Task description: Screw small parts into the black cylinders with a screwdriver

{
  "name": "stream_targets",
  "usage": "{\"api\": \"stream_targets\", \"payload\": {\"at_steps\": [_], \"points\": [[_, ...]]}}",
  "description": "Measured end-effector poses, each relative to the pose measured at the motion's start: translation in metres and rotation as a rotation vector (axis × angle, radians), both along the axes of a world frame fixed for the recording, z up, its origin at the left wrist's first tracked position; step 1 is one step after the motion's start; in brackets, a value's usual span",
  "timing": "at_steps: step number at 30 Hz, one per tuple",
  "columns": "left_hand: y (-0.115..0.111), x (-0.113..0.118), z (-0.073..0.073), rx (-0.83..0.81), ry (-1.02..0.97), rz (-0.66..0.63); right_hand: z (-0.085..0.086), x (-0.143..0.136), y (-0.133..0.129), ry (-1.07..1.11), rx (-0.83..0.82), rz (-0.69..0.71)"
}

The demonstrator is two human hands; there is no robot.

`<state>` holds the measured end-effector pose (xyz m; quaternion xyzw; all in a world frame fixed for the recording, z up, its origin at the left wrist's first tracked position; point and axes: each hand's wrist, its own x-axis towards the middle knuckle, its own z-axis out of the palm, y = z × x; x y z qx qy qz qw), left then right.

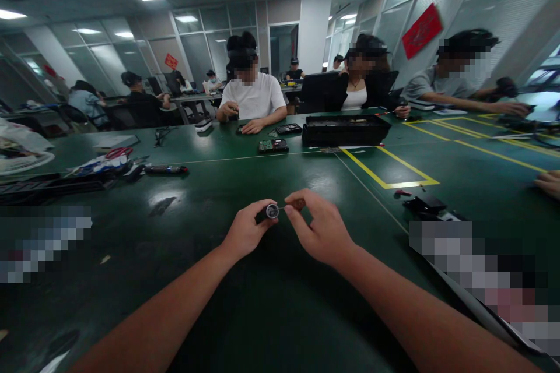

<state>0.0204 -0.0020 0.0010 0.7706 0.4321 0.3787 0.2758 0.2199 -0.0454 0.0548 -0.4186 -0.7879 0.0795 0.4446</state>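
My left hand (243, 228) is closed around a small dark cylinder with a round silver end (272, 211), which faces me above the green table (210, 291). Close by on the right, my right hand (322, 230) pinches a thin metal pin or wire (282, 207) between thumb and forefinger. That thin piece points left at the silver end; whether its tip touches is too small to tell. The fingers hide part of both objects.
Ahead lie a hard drive with a green circuit board (273, 146) and a long black open case (345, 132). A black pen-shaped tool (166, 169) and red-handled scissors (119, 152) are at left. Black parts (431, 205) lie at right. Several people work around the table.
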Motion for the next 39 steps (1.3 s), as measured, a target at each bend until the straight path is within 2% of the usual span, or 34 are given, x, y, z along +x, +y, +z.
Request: {"api": "stream_targets", "payload": {"at_steps": [5,10,14,21,29,34,39], "points": [[-0.003,0.001,0.002,0.017,0.059,0.02,0.0,0.0,0.001,0.045,0.002,-0.115],[-0.002,0.0,0.001,0.019,0.034,0.038,-0.001,-0.001,0.004,0.004,-0.011,-0.187],[-0.004,0.0,0.003,0.019,0.062,0.053,-0.002,-0.004,0.005,0.042,-0.066,-0.166],[-0.004,0.001,0.004,0.033,0.045,0.086,-0.004,0.001,0.007,0.097,-0.065,-0.126],[-0.001,-0.002,0.001,0.044,0.052,0.093,-0.001,0.004,0.011,0.036,-0.092,-0.227],[-0.002,-0.002,0.004,0.04,0.092,0.091,-0.003,0.003,0.011,0.065,-0.141,-0.169],[-0.004,-0.002,0.005,0.052,0.109,0.097,-0.004,0.004,0.013,0.103,-0.167,-0.181]]}}
